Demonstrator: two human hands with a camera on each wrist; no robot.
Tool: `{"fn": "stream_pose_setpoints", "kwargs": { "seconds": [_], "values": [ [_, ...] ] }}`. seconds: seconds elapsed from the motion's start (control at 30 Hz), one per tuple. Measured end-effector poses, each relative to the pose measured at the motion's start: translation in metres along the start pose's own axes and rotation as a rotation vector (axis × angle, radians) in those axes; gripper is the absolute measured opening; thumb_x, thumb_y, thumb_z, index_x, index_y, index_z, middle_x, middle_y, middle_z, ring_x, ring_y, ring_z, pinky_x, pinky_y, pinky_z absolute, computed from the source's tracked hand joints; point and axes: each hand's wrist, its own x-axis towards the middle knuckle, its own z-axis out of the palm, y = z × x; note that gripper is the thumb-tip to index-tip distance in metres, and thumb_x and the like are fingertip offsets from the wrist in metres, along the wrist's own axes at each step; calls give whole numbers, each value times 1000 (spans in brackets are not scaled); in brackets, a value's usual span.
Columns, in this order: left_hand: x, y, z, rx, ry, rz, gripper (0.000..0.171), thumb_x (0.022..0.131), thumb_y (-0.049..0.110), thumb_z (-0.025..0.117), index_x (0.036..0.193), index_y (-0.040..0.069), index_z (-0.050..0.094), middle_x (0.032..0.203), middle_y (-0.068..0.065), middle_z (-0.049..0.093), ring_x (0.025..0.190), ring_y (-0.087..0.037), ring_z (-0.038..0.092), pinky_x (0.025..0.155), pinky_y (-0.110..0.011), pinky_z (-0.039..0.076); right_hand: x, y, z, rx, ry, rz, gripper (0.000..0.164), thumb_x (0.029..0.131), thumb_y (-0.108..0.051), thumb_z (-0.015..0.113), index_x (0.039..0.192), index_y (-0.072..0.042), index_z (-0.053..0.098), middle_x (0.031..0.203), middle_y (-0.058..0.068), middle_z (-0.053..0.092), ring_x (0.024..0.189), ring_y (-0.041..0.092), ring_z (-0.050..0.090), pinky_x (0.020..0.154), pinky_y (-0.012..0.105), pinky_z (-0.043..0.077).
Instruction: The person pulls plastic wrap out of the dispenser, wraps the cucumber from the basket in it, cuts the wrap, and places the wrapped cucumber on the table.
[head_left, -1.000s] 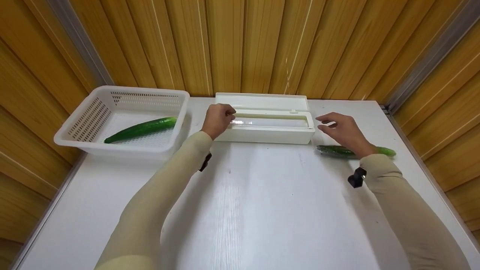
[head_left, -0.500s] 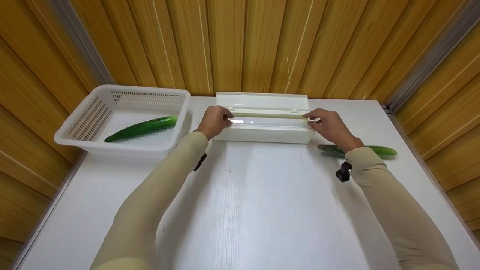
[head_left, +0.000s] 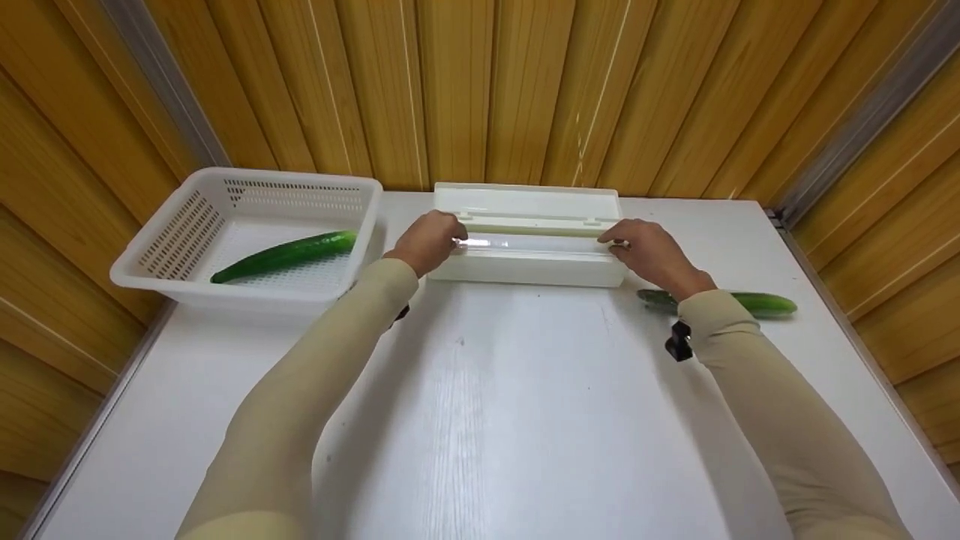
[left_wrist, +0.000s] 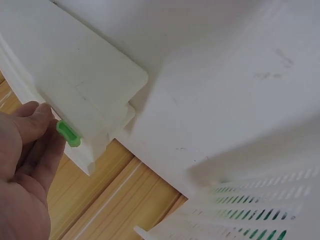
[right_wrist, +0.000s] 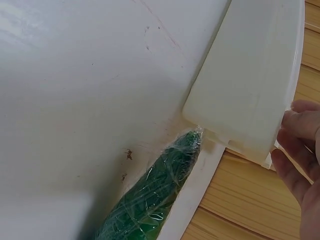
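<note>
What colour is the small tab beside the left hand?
The tab is green; best view: left wrist.

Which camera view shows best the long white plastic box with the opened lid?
The head view: the box appears nearly whole, white lid included, left hand and right hand partly covering its ends. The left wrist view shows just its left end; the right wrist view, just its right end.

In the head view we see the table brightly lit, a pale glare streaking toward its near edge, with soft shadows along the inner side of both sleeves. Our wrist views look dimmer and greyer; in the right one, small glints dot the wrapped cucumber.
</note>
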Motion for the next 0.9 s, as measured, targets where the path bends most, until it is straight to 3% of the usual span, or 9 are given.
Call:
{"fn": "stream_pose_setpoints", "kwargs": {
  "seconds": [0.17, 0.4, 0.53, 0.73, 0.9],
  "values": [
    [0, -2, -2, 91, -5, 7, 20, 100, -4, 70, 113, 3, 83, 114, -12, 78, 107, -25, 73, 96, -36, 58, 1, 2, 1, -3, 33, -17, 17, 100, 7, 68, 114, 5, 77, 115, 22, 73, 109, 38, 67, 95, 54, 54],
    [0, -5, -3, 103, 11, -11, 21, 100, -1, 72, 117, 7, 82, 114, -10, 78, 108, -25, 72, 99, -36, 57, 1, 5, 4, 28, 91, -28, 14, 104, 5, 64, 113, 5, 74, 113, 21, 73, 106, 37, 68, 92, 53, 55],
    [0, -5, -1, 114, 35, -7, 23, 102, -1, 70, 119, 8, 82, 114, -10, 78, 109, -26, 71, 99, -37, 57, 1, 6, 5, 74, 140, 8, 13, 106, 3, 61, 113, 5, 72, 110, 21, 73, 101, 34, 68, 86, 45, 54],
    [2, -4, 0, 177, 118, 33, 25, 103, -2, 67, 123, 7, 80, 118, -13, 77, 107, -28, 73, 94, -38, 59, 2, 5, 6, 172, 204, 73, 13, 108, -1, 59, 115, 6, 68, 109, 22, 71, 99, 33, 67, 77, 22, 48],
    [3, -2, -1, 97, 124, 19, 27, 103, -4, 65, 127, 3, 76, 122, -17, 72, 106, -30, 73, 98, -37, 58, 5, 2, 5, 270, 207, 121, 14, 110, 1, 54, 118, 7, 64, 112, 24, 68, 101, 33, 69, 78, 16, 52]
  ]
}}
